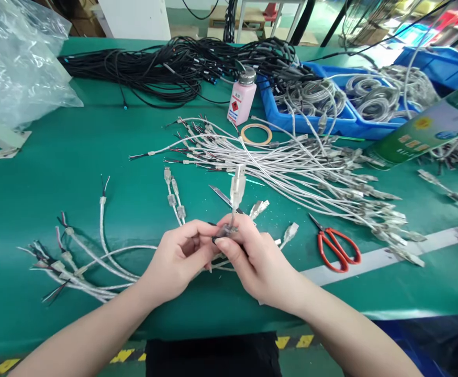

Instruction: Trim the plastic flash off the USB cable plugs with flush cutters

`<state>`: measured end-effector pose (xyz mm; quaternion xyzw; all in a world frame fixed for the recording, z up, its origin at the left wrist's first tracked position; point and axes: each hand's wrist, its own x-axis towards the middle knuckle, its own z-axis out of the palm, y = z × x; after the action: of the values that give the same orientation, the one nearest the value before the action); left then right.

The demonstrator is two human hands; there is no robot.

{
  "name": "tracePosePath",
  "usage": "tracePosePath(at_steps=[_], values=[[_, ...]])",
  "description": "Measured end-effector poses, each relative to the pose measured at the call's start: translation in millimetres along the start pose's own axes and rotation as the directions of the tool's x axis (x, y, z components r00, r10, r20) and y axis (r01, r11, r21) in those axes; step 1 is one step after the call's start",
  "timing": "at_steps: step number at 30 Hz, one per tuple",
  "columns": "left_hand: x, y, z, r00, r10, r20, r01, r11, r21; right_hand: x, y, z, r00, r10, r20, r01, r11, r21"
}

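Near the front of the green table, both hands meet at a clear-jacketed USB cable. Its USB plug [238, 187] points up and away from me. My right hand [258, 256] pinches the cable by a grey bead-like lump just below the plug. On the same spot, my left hand [183, 256] closes its fingertips from the other side; a small dark piece shows between the fingers. Stripped cable ends [58, 267] fan out to the left. Two USB plugs [171, 183] lie beyond my left hand. A utility knife [223, 196] lies just behind the held plug, partly hidden.
Red-handled scissors [338, 248] rest on a steel ruler [444, 242] at right. Behind lie a bundle of white USB cables [268, 157], a tape ring [256, 134], a pink bottle [242, 97], black cables [142, 73], blue bins [354, 127] and a green can [421, 131].
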<state>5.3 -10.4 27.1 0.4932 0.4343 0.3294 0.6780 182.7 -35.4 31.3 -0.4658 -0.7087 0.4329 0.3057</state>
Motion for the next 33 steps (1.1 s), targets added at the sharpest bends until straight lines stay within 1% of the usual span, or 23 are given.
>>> tracePosePath(at_steps=[2, 4, 6, 8, 11, 12, 14, 16, 18, 21, 24, 26, 27, 29, 31, 33], values=[[0, 1, -0.2, 1.000, -0.013, 0.016, 0.013, 1.000, 0.000, 0, 1, -1, 0.999, -0.011, -0.049, 0.010, 1.000, -0.024], [0, 1, -0.7, 0.998, -0.030, 0.060, 0.030, 0.999, -0.013, 1, 3, -4, 0.991, -0.030, -0.132, 0.021, 0.998, -0.062], [-1, -1, -1.5, 0.994, -0.043, 0.103, 0.048, 0.998, -0.046, 4, 6, -7, 0.982, -0.033, -0.186, 0.029, 0.999, -0.024], [0, -4, -2.4, 0.992, -0.047, 0.117, 0.058, 0.994, -0.095, 7, 9, -10, 0.984, 0.019, -0.178, 0.005, 0.991, 0.134], [0, -6, -3.5, 0.990, -0.054, 0.133, 0.075, 0.985, -0.156, 11, 10, -13, 0.980, 0.143, -0.138, -0.078, 0.915, 0.396], [1, -6, -3.5, 0.987, -0.057, 0.150, 0.082, 0.982, -0.171, 12, 10, -13, 0.974, 0.174, -0.143, -0.094, 0.889, 0.448], [1, -5, -3.1, 0.980, -0.068, 0.190, 0.103, 0.978, -0.181, 14, 10, -13, 0.965, 0.208, -0.162, -0.102, 0.861, 0.498], [1, -4, -1.9, 0.972, -0.081, 0.220, 0.124, 0.973, -0.192, 14, 11, -11, 0.961, 0.218, -0.170, -0.104, 0.855, 0.508], [1, -3, 0.2, 0.971, -0.088, 0.223, 0.138, 0.966, -0.220, 15, 13, -9, 0.958, 0.215, -0.189, -0.097, 0.864, 0.494], [1, -4, 4.2, 0.983, -0.085, 0.163, 0.125, 0.960, -0.253, 15, 15, -7, 0.950, 0.201, -0.240, -0.074, 0.888, 0.453], [1, -4, 7.0, 0.991, -0.097, 0.094, 0.115, 0.971, -0.208, 14, 12, -6, 0.949, 0.186, -0.253, -0.080, 0.922, 0.379], [1, -3, 7.5, 0.994, -0.101, 0.046, 0.108, 0.981, -0.163, 12, 9, -7, 0.964, 0.163, -0.210, -0.086, 0.939, 0.334], [1, -2, 7.4, 0.995, -0.097, 0.019, 0.098, 0.986, -0.136, 11, 7, -8, 0.975, 0.144, -0.167, -0.085, 0.944, 0.319], [0, 0, 6.4, 0.997, -0.072, -0.036, 0.069, 0.995, -0.067, 8, 3, -9, 0.994, 0.100, -0.041, -0.085, 0.955, 0.285], [-1, 0, 4.7, 0.997, -0.034, -0.070, 0.035, 0.999, 0.022, 5, 0, -9, 0.995, 0.064, 0.072, -0.078, 0.973, 0.216], [-2, -2, 2.9, 0.996, 0.020, -0.084, -0.009, 0.991, 0.134, 3, 0, -8, 0.990, 0.049, 0.131, -0.064, 0.991, 0.114]])
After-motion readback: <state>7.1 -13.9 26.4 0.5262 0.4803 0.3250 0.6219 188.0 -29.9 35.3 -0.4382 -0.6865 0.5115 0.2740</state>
